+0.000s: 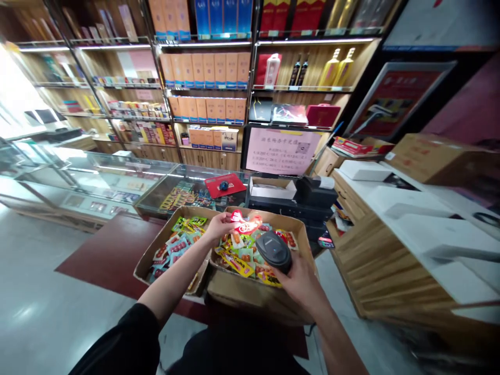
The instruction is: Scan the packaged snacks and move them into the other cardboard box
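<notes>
Between the thumb and fingers of my left hand (219, 227) is a small red snack packet (246, 223), held up over the right cardboard box (304, 234). A bright reddish light falls across the packet. My right hand (300, 284) is wrapped around a dark grey barcode scanner (274, 250), its head pointed toward the packet. Small wrapped snacks (240, 260) in yellow, green, pale blue and red fill the right box under both hands. To the left stands another cardboard box (142, 260) with similar packets (183, 247).
Behind the boxes runs a glass display counter (156, 195) with a red card (224, 185) on top. A black printer-like device (316, 191) and a printed pink sign (282, 150) stand behind. Shelves of boxed bottles (211, 70) line the wall. A wooden cabinet (375, 260) is at right.
</notes>
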`<state>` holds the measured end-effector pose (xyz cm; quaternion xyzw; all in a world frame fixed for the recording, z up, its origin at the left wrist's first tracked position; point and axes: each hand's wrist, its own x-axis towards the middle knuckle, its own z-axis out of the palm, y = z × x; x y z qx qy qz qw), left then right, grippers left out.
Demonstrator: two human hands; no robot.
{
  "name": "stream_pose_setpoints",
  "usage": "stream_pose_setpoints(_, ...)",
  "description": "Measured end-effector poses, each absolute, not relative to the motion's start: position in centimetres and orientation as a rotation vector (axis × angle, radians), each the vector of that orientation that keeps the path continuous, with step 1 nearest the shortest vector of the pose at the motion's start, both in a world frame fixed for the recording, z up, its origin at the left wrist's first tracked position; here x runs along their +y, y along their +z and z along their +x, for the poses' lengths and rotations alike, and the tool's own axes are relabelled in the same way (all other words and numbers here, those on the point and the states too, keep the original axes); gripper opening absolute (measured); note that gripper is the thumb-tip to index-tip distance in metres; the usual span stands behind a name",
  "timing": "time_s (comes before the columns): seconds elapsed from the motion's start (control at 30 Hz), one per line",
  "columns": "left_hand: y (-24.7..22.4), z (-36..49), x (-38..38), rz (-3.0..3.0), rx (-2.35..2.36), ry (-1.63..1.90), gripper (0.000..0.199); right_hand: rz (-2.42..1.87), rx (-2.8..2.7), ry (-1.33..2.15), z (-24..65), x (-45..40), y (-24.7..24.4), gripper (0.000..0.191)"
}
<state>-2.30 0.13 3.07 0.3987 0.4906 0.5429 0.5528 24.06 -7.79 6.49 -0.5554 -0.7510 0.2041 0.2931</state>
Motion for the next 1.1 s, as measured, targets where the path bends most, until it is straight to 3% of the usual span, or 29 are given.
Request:
stream_pose_setpoints(0.27,3.7,-5.8,-1.6,0.844,1.212,1.352,0.051,-1.393,-2.126,0.6,21.6,-6.7,7.6,0.029)
stream_pose_setpoints(0.73,3.8,-20.2,-5.7,0.736,1.384,1.626,0.046,-1.253,-2.267,0.671,12.6,-4.6,7.5,0.03)
stream_pose_setpoints(0.9,3.8,-19.3,-3.3,0.798,1.371,1.506,0.046,-1.28,-2.172,0.662,12.7,-5.4,7.6,0.028)
stream_pose_setpoints(1.1,3.3,-12.5,1.5,0.901,1.194,1.229,0.05,-1.626,-1.964,0.541,16.4,-7.0,6.2,0.032)
